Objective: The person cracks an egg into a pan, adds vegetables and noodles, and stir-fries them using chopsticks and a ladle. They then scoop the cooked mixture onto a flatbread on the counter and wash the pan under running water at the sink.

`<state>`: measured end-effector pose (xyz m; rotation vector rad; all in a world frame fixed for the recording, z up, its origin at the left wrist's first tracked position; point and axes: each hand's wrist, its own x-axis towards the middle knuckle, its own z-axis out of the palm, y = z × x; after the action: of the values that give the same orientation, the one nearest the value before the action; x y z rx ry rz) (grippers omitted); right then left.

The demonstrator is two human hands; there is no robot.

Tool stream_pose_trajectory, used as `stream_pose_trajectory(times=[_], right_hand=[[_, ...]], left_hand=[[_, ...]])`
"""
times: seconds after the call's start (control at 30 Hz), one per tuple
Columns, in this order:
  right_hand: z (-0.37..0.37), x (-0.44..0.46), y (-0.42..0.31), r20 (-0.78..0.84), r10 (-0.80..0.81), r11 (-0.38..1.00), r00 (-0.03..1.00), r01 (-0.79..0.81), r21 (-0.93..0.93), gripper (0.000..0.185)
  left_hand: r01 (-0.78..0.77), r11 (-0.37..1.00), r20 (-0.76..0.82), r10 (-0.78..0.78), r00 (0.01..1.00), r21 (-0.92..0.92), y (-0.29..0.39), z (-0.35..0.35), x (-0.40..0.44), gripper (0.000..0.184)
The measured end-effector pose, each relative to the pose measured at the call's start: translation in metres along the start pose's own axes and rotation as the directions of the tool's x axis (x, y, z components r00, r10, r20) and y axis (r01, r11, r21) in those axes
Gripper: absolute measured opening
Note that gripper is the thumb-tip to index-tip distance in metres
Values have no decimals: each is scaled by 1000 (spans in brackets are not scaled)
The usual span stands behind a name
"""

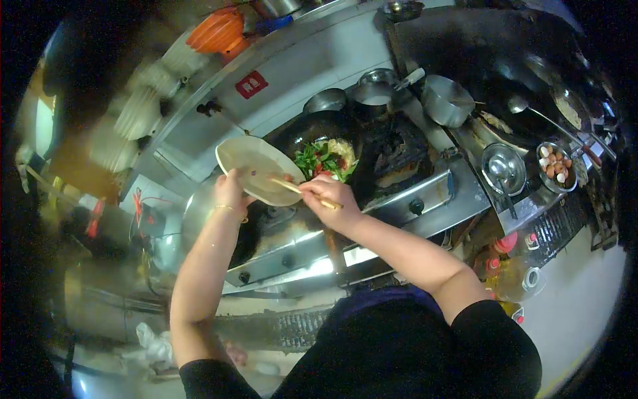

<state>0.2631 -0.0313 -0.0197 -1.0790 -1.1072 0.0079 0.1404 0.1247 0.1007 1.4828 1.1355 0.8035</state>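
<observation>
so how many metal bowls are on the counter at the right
2: the egg bowl, and the shiny bowl to its left in the picture. Others could be hidden.

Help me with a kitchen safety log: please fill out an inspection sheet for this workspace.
Surface: metal stove, shiny front, blackened burner.
Job's things: pale dish, tilted beside the wok; wok holds greens and red pieces; wooden chopsticks, tips over the dish.
Clutter: pot, steel bowl and eggs, all at right.
Hands: left hand grips the dish; right hand holds the chopsticks.
Cables: red cord-like strands at left, blurred.
Surroundings: stacked dishes at upper left, blurred; bottles at lower right.
</observation>
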Motion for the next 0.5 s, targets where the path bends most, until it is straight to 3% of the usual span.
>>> stream_pose_trajectory(times=[0.07,0.13,0.23,0.33,0.4,0.43,0.47,0.5], right_hand=[[-12,-3,21,-14,87,991,996,-88,-100,10],[-18,-7,32,-100,129,990,987,-133,-36,9],[-22,2,-1,-49,-63,997,997,60,-55,10],[-14,3,6,-1,-76,997,997,76,1,10],[-20,1,30,-60,96,993,994,-100,-64,11],[-25,-1,36,-100,137,988,986,-143,-58,11],[-29,0,33,-136,172,983,976,-179,-48,11],[-30,3,31,-130,108,994,986,-110,-10,11]], left_hand=[[-26,999,0,26,1000,31,-1,1,0,38],[-66,998,-5,66,998,25,-4,1,5,38],[-101,995,-47,100,994,-18,-8,-1,3,39],[-94,995,-77,92,993,-20,6,9,-12,40],[-132,991,-59,131,990,-5,18,7,-26,40],[-103,993,-132,95,987,-55,23,12,-37,39],[-123,990,-126,113,986,-74,23,8,-42,40],[-142,986,-114,131,985,-89,23,5,-43,41]])
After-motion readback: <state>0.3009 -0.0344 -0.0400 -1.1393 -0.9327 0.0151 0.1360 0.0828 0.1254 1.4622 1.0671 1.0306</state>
